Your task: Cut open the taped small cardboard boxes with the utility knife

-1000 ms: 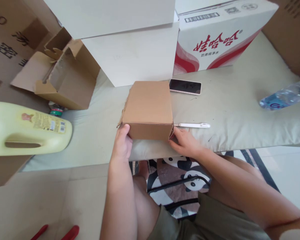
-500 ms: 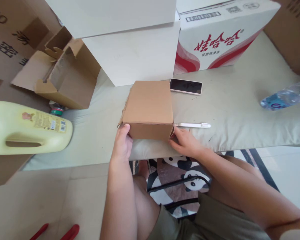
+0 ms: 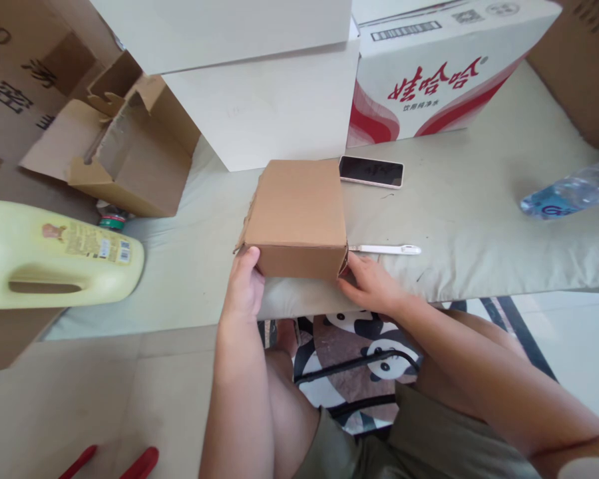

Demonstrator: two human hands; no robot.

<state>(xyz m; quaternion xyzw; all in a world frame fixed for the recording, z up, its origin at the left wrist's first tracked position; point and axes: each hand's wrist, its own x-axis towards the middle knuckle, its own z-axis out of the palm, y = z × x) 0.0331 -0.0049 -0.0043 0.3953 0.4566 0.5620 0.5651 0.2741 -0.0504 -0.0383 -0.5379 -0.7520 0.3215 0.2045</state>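
Observation:
A small closed brown cardboard box (image 3: 297, 213) sits on a pale cushioned surface (image 3: 479, 219) near its front edge. My left hand (image 3: 243, 287) grips the box's near left corner, thumb up against the front face. On the near right corner rests my right hand (image 3: 372, 283), fingers curled against the side flap. A white pen-like tool (image 3: 385, 249) lies just right of the box, close to my right hand. A phone (image 3: 371, 171) lies face up behind it.
A yellow jug (image 3: 54, 256) lies on its side at left, beside an open torn brown carton (image 3: 124, 150). Stacked white boxes (image 3: 264, 100) and a red-and-white printed carton (image 3: 444, 73) stand behind. At right lies a water bottle (image 3: 572, 193). Red handles (image 3: 112, 462) show bottom left.

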